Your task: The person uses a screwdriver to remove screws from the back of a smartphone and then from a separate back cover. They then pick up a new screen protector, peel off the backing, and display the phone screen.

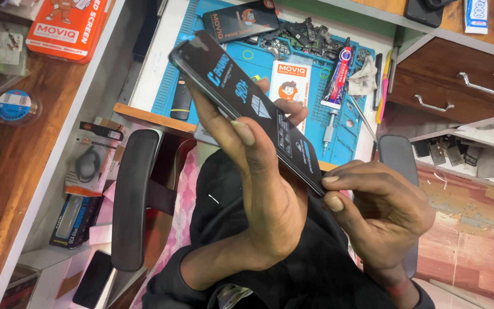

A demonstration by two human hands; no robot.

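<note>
Blue repair mat [258, 63] behind; left hand [270, 194] grips black phone [241, 103], right hand [378, 212] pinches its corner.

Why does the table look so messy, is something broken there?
Maybe. A heap of small dark loose parts lies jumbled at the far edge of the blue work mat, with a crumpled pale cloth nearby. The flat black rectangular phone in the left hand shows no cracks.
</note>
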